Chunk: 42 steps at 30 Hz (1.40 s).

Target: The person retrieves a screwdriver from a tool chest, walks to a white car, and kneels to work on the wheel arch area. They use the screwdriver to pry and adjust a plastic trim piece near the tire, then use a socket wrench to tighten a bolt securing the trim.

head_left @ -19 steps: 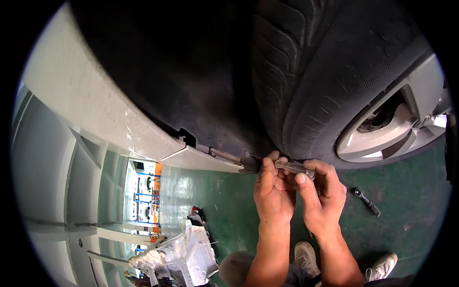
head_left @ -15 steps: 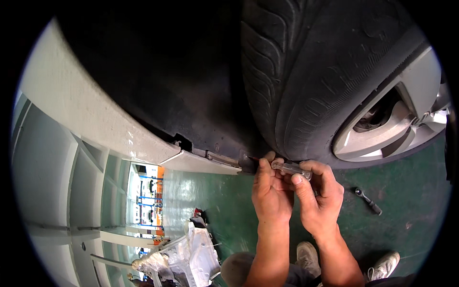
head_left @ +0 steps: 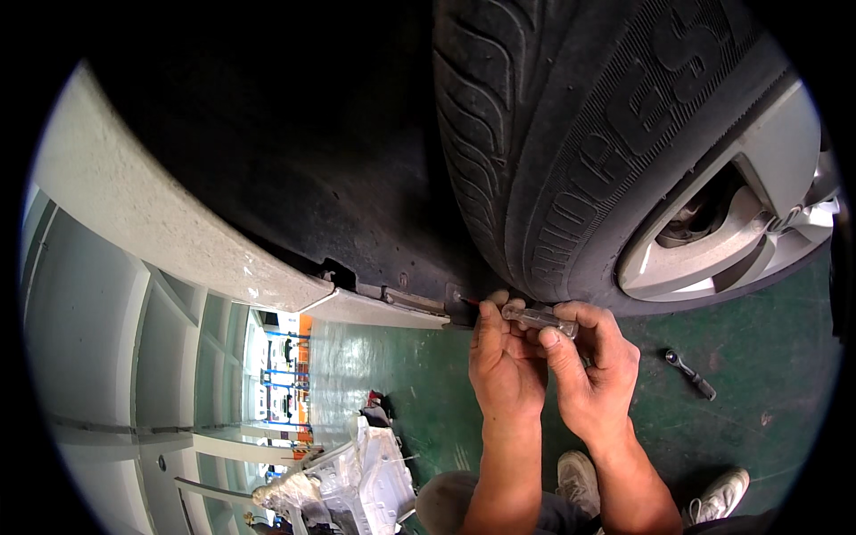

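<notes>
My right hand (head_left: 593,357) is closed round the clear handle of a screwdriver (head_left: 539,318), thumb below and fingers above. Close beside it, my left hand (head_left: 506,361) pinches the front part of the tool with thumb and fingertips. A thin reddish shaft seems to point left from those fingertips toward the lower edge of the dark wheel arch liner (head_left: 392,241). Its tip is too small to make out. Just above both hands stands the tyre (head_left: 571,169), with its silver alloy wheel (head_left: 722,241) to the right.
A ratchet wrench (head_left: 689,374) lies on the green floor (head_left: 731,419) to the right. The car's white body panel (head_left: 178,196) curves along the left. A silvery wrapped part (head_left: 357,477) lies lower left. My shoes (head_left: 718,497) show at the bottom.
The view has shifted slightly, so the tyre appears a little further left. Both hands keep their hold on the screwdriver, almost unmoved.
</notes>
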Each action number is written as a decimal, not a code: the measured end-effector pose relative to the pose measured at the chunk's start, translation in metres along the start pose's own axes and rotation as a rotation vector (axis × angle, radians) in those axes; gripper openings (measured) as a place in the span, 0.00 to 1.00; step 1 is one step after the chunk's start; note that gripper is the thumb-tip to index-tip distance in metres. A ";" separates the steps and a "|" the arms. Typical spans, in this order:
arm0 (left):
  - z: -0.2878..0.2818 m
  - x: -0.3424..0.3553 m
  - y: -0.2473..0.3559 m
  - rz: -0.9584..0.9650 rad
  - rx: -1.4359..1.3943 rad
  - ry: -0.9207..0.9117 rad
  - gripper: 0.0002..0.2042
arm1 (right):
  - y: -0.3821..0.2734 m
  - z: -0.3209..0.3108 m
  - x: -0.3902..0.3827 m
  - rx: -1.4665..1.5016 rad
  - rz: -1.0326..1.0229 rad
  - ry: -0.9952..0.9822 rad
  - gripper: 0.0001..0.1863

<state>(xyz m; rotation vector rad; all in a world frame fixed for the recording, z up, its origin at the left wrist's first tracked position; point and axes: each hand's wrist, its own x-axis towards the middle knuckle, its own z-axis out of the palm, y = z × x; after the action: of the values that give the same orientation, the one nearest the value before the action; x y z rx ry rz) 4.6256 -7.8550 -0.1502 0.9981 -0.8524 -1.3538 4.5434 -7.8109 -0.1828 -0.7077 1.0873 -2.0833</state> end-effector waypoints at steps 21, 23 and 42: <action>0.015 -0.001 0.010 -0.149 -0.216 0.056 0.11 | -0.018 0.021 0.014 -0.255 -0.252 0.208 0.12; 0.014 -0.001 0.009 -0.153 -0.239 0.081 0.11 | -0.013 0.025 0.011 -0.251 -0.271 0.234 0.13; 0.004 -0.010 0.000 -0.092 -0.122 0.023 0.12 | 0.015 0.008 -0.013 -0.024 -0.133 0.219 0.15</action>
<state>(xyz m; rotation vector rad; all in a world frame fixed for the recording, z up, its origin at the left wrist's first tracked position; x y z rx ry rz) 4.6208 -7.8451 -0.1483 0.9659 -0.7048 -1.4520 4.5623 -7.8110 -0.1939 -0.5870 1.2150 -2.3068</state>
